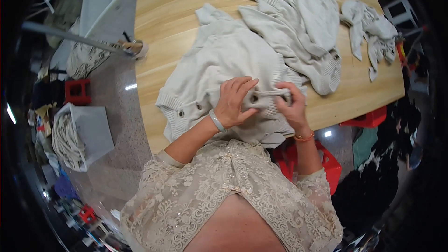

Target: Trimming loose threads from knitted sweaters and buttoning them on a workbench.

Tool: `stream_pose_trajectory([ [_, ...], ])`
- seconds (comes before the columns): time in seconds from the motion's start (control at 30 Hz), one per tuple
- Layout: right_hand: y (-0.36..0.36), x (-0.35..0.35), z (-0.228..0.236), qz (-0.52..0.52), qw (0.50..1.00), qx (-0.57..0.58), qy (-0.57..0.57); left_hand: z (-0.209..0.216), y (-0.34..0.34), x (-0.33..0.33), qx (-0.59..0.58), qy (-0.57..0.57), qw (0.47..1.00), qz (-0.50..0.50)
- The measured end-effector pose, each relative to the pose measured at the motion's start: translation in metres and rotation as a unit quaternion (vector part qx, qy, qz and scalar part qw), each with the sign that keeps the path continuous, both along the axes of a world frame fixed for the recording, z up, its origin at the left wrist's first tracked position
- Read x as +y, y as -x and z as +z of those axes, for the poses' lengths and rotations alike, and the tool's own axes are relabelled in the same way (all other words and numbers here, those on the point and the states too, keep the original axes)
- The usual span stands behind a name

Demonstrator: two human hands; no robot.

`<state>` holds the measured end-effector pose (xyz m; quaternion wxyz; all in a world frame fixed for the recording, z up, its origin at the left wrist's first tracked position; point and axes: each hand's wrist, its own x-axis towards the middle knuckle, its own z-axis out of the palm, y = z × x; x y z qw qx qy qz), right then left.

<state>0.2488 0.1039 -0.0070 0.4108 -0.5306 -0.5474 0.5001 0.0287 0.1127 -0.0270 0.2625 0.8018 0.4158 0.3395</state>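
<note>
A cream knit cardigan (224, 51) lies spread on the wooden table in front of me, with ribbed edges and dark round buttons along its front band. My left hand (233, 102) rests on it, fingers stretched and thumb apart, to the left of one dark button (254, 98). On the other side of that button, my right hand (291, 107) grips the ribbed front band between thumb and fingers. Another button (181, 113) shows near the cardigan's lower left corner. The fabric beneath my palms is hidden.
More cream knit garments (303, 23) are heaped across the table (161, 28), with a smaller bundle (371, 30) at the right. A grey bin (95, 130) of knitwear stands on the floor at left. Red stools (329, 163) sit below the table's near edge.
</note>
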Motion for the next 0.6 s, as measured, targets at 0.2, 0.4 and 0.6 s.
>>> stream_pose_trajectory([
  [0.2,-0.031,-0.021,0.110,-0.095,0.940,0.244,-0.217,-0.031,0.070,-0.011,-0.001,0.067,0.989,0.135],
  [0.4,-0.011,0.016,0.109,0.100,0.974,-0.091,-0.181,0.087,0.050,-0.027,-0.419,0.197,0.886,0.031],
  [0.6,0.040,-0.015,0.068,0.272,0.930,0.024,-0.247,0.114,-0.006,-0.026,-0.322,0.032,0.911,-0.256],
])
